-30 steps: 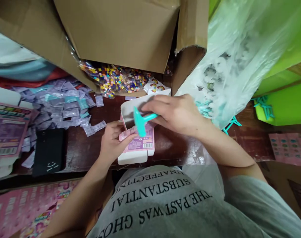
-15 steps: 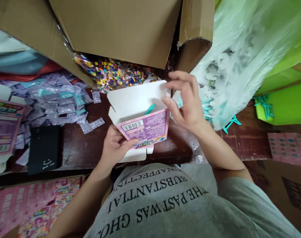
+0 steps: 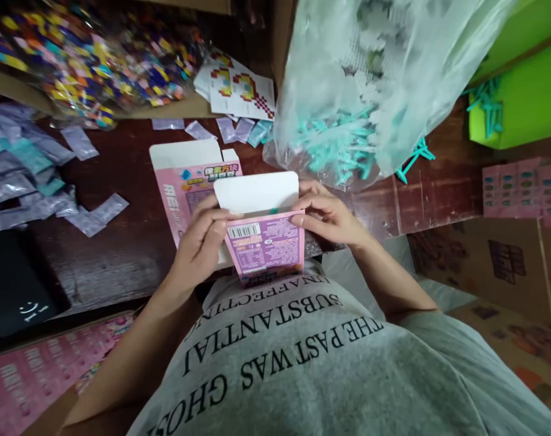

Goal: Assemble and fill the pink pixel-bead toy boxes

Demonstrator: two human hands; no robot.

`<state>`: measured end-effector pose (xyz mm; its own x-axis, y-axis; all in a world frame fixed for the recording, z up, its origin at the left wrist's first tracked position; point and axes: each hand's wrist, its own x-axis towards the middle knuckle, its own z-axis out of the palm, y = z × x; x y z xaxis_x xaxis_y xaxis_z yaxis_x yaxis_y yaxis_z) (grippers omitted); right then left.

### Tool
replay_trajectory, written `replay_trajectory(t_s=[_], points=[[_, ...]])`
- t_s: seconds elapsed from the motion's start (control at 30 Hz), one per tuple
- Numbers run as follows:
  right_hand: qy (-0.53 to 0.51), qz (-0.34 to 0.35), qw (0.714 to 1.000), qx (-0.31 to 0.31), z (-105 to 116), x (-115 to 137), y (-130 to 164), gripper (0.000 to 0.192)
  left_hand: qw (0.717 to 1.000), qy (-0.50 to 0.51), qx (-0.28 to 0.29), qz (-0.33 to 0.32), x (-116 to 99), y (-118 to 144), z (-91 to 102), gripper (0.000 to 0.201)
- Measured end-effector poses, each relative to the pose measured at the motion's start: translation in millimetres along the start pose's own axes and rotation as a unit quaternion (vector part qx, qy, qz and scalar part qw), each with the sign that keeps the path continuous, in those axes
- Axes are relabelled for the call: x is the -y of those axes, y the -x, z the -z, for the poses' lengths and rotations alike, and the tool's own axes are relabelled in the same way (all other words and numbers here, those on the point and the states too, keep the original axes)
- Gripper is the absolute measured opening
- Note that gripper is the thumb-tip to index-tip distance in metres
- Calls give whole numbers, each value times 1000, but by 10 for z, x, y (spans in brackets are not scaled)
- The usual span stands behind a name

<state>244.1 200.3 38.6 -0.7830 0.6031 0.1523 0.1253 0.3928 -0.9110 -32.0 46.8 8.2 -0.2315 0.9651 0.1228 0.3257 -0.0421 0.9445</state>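
A small pink and purple printed carton (image 3: 267,245) is held upright close to my shirt, its white top flap (image 3: 257,194) raised. A bit of teal plastic (image 3: 273,211) shows at the carton's opening. My left hand (image 3: 203,239) grips its left top edge, fingers bent around the corner. With thumb in front and fingers behind, my right hand (image 3: 325,212) pinches the right top corner. Behind my left hand a second pink carton (image 3: 166,188) with a white flap lies on the dark red table (image 3: 134,260).
Purple and teal sachets (image 3: 25,163) lie at left, above a black phone-like slab (image 3: 21,284). Bags of coloured bits (image 3: 103,66) and printed sheets (image 3: 241,91) are at the back. A plastic bag (image 3: 348,109) holds teal pieces; a green bin (image 3: 525,103) stands right.
My right hand has closed on the carton's right corner, and my left hand has moved up to its left top edge. The view has shifted, showing more of the coloured bits and the second carton.
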Motion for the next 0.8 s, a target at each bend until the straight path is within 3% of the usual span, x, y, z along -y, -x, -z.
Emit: replay_trajectory(t_s=[0.07, 0.13, 0.27, 0.33, 0.5, 0.63, 0.73, 0.8], points=[[10, -6, 998, -69, -51, -46, 100, 29, 997, 17, -71, 7, -8, -45, -102, 23], [-16, -6, 994, -106, -94, -72, 165, 41, 994, 50, -100, 16, -44, -62, -185, 32], [-68, -33, 995, -59, -61, 12, 185, 28, 997, 67, -8, 43, -232, -50, -217, 20], [-89, -75, 992, -46, -40, 90, 147, 32, 995, 59, 18, 73, -332, -81, -209, 17], [-106, -135, 979, -110, -92, 137, 47, 34, 991, 67, 9, 113, -383, -281, -224, 25], [-143, -120, 979, -78, -40, 46, 143, 28, 990, 71, 68, 105, -311, -307, -203, 27], [-172, -100, 978, -65, -22, -38, 278, 28, 994, 76, 54, 63, -282, -238, -235, 40], [-160, -88, 981, -68, -80, -70, 343, 27, 996, 68, 35, 54, -303, -192, -287, 36]])
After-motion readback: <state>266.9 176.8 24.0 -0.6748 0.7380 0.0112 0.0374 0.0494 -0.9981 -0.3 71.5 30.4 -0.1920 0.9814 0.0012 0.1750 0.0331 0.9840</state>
